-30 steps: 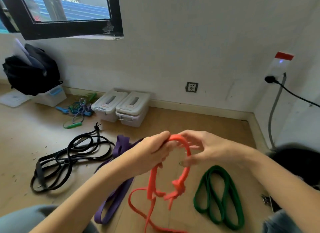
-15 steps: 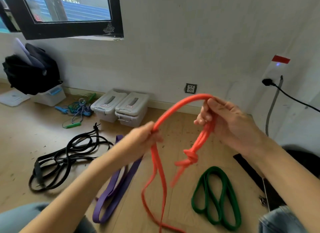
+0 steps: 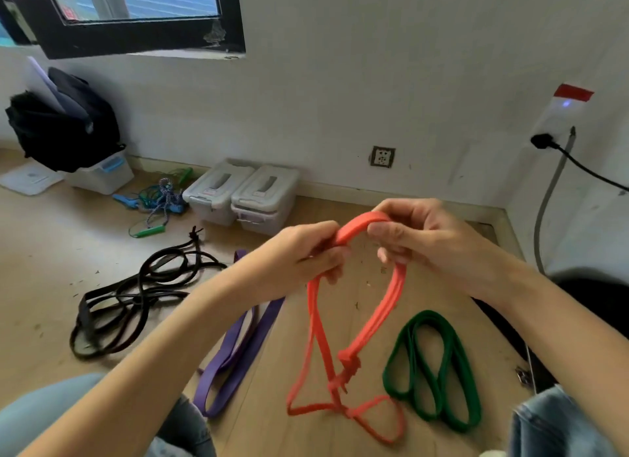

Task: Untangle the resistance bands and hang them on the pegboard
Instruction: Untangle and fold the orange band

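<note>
Both hands' grip clamped on orange band [image 3: 357,225] — two lidded bins [image 3: 243,193], contents hidden

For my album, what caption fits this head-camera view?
Both hands, left and right, grip a knotted orange resistance band above purple, green and black bands.

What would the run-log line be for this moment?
stage: untangling | both hands grip orange band | knot remains | none hung
</note>
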### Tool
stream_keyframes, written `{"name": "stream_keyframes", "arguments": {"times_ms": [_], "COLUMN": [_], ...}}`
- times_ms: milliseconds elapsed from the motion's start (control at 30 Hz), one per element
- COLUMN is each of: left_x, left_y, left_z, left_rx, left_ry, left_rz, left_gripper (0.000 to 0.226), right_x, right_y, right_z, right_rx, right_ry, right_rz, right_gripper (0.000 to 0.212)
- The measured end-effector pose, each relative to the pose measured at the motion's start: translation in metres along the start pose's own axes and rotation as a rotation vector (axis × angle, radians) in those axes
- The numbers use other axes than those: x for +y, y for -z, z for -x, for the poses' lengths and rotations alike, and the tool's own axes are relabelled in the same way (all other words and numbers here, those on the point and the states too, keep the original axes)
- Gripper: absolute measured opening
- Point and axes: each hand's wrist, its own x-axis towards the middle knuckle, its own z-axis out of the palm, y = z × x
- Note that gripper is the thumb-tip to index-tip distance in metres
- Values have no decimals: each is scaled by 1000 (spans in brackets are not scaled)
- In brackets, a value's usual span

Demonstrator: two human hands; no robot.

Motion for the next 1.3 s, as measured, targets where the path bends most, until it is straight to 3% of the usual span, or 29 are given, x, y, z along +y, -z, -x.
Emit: {"name": "stream_keyframes", "arguments": {"times_ms": [100, 233, 300, 367, 400, 467, 533, 633, 833, 967, 1067, 1167, 1300], "left_x": [-23, -32, -16, 9, 22, 38, 41, 26, -24, -25, -7, 3, -14], "left_y": [-19, -16, 8, 34, 43, 45, 31, 7, -9, 4, 20, 21, 0], "left_z": [1, 8, 9, 10, 11, 9, 6, 4, 12, 18, 15, 9, 7], "left_rx": [-42, -39, 154, 368, 401, 340, 206, 93, -93, 27, 210, 166, 46], "left_ry": [52, 127, 114, -61, -168, -267, -234, -111, 157, 160, 13, -96, -33], "left_rz": [-218, -298, -200, -27, -8, -79, -182, -149, -148, -194, -1, -126, -242], "left_gripper": [13, 18, 18, 19, 20, 20, 16, 14, 9, 16, 17, 18, 17], "right_x": [-1, -4, -8, -12, -13, -11, -9, -6, -2, -2, -3, -4, -3], "right_y": [4, 9, 17, 28, 30, 23, 8, -4, 2, 12, 9, -11, -25], "right_z": [-1, 0, 4, 10, 12, 13, 8, 0, -5, -2, 4, 3, -2], "right_rx": [51, 128, 118, 11, -61, -173, -198, -100, 7, 11, -113, -141, 26], "right_ry": [82, 126, 106, 57, 19, -50, -50, -29, 28, 14, -84, -102, -3], "right_rz": [-183, -323, -385, -283, -194, -76, -115, -163, -241, -201, 19, 44, 32], "right_gripper": [11, 12, 12, 18, 24, 35, 31, 16, 14, 14, 20, 21, 15]}}
